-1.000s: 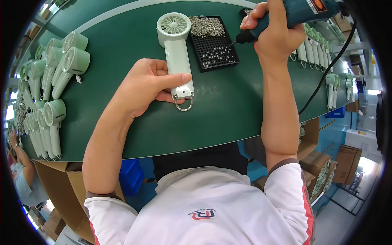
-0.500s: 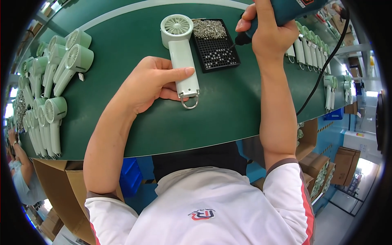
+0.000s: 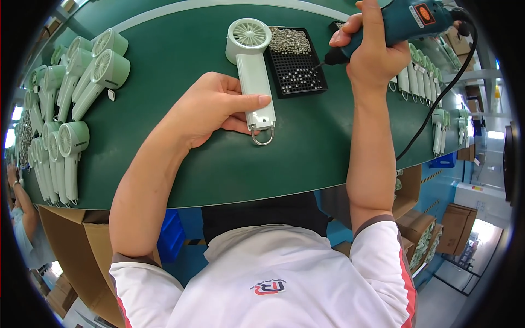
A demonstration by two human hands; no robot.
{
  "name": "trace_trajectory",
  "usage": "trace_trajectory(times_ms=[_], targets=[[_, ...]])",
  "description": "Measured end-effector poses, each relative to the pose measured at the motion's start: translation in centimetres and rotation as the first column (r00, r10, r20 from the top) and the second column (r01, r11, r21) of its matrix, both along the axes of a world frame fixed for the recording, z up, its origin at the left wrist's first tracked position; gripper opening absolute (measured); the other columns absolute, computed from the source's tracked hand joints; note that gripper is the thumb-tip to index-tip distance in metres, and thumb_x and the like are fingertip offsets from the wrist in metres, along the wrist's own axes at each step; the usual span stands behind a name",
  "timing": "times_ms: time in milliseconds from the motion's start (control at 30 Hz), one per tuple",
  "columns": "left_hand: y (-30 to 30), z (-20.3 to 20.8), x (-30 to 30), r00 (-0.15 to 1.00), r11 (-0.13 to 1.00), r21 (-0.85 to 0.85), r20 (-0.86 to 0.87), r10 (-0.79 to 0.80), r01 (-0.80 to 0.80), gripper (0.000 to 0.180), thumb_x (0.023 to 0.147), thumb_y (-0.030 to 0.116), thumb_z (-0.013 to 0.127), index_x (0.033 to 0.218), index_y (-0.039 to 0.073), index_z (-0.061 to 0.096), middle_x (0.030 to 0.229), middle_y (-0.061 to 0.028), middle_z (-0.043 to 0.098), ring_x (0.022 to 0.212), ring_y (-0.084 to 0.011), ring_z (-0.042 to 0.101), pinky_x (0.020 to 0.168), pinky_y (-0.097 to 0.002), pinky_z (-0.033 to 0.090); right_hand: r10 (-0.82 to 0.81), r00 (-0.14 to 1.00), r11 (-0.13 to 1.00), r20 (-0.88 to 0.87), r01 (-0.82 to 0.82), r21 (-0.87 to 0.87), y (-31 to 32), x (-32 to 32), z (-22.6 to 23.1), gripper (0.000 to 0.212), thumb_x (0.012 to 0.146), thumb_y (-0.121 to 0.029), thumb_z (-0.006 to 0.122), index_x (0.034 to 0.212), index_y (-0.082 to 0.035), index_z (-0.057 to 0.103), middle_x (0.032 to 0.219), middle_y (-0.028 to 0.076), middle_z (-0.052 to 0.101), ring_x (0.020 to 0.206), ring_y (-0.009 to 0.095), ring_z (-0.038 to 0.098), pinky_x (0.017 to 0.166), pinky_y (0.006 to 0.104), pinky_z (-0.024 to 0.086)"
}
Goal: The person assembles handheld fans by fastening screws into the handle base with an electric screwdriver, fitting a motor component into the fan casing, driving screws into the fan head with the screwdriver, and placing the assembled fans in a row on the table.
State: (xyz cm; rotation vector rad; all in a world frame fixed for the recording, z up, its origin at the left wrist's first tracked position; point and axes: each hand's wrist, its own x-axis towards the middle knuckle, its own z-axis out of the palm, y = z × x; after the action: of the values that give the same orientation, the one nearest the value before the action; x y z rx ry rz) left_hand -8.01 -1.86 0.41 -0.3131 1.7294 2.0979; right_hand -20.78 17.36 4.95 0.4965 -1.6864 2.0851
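Observation:
My left hand [image 3: 221, 106] grips the handle of a pale green handheld fan [image 3: 255, 82], thumb across its lower part. The fan lies on the green table with its round grille at the far end and a metal loop [image 3: 263, 136] at the near end. In my right hand [image 3: 377, 54] is a teal electric screwdriver [image 3: 407, 23], its bit pointing left. The tip hovers at or just over the right edge of a black screw tray [image 3: 301, 82], and I cannot tell whether it touches. Loose silver screws [image 3: 290, 41] heap at the tray's far end; others sit in its holes.
Several pale green fans [image 3: 74, 82] lie grouped on the table's left, and more [image 3: 418, 74] stand in a row on the right. A black cord [image 3: 437, 101] runs down from the screwdriver. Cardboard boxes [image 3: 98, 240] and a blue bin [image 3: 171, 235] are below the table edge.
The fan, screw tray and both hands appear slightly further right in the picture, as the view has shifted. The screwdriver still points at the tray, and more of its body shows.

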Motion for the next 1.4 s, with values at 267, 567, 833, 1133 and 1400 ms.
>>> trace_trajectory(times_ms=[267,567,833,1133,1400], targets=[[-0.1,0.1,0.1,1.0,1.0,-0.014,0.0,0.003,-0.003,0.044,0.09,0.018,0.08,0.113,-0.017,0.066,0.097,-0.0223,0.074,0.08,-0.0233,0.077,0.073,-0.0299,0.066,0.032,0.999,0.987,0.043,-0.025,-0.157,-0.2,2.5,2.6,0.026,0.093,-0.021,0.077,0.084,0.002,0.067,0.06,0.008,0.063,0.046,0.018,0.061,0.045,0.0316,0.049],[-0.1,0.0,0.1,1.0,1.0,-0.028,0.012,0.001,-0.001,0.04,0.091,0.017,0.079,0.111,-0.015,0.067,0.096,-0.0189,0.074,0.082,-0.022,0.077,0.073,-0.0297,0.065,0.614,0.789,0.786,-0.029,-0.609,0.106,0.0,7.9,3.2,0.046,0.113,-0.039,0.036,0.123,-0.002,0.061,0.069,0.005,0.058,0.047,0.017,0.051,0.045,0.0362,0.049],[0.0,0.1,0.0,1.0,1.0,-0.025,0.004,0.0,0.0,0.039,0.091,0.017,0.079,0.111,-0.015,0.067,0.095,-0.0175,0.074,0.082,-0.0215,0.076,0.072,-0.0301,0.065,0.436,0.894,0.872,0.105,-0.449,0.198,-1.1,9.9,3.7,0.043,0.112,-0.036,0.043,0.121,0.002,0.06,0.066,0.007,0.058,0.047,0.016,0.053,0.044,0.0369,0.051],[-0.1,0.1,0.1,1.0,0.998,-0.065,0.008,0.014,-0.013,0.04,0.089,0.019,0.08,0.106,-0.015,0.068,0.093,-0.0172,0.074,0.081,-0.0208,0.076,0.071,-0.0295,0.065,0.59,0.805,0.802,0.066,-0.574,-0.167,-1.7,10.0,2.1,0.036,0.11,-0.028,0.046,0.115,0.004,0.061,0.066,0.009,0.058,0.045,0.018,0.052,0.044,0.0377,0.05],[0.0,-0.2,0.1,0.999,0.997,-0.065,-0.014,0.029,-0.029,0.039,0.089,0.016,0.079,0.1,-0.02,0.067,0.091,-0.0229,0.072,0.076,-0.0258,0.076,0.068,-0.0319,0.066,0.537,0.838,0.829,-0.095,-0.504,0.242,-1.9,9.0,1.3,0.027,0.109,-0.027,0.048,0.103,-0.003,0.057,0.066,0.009,0.058,0.044,0.018,0.051,0.044,0.0378,0.049]])
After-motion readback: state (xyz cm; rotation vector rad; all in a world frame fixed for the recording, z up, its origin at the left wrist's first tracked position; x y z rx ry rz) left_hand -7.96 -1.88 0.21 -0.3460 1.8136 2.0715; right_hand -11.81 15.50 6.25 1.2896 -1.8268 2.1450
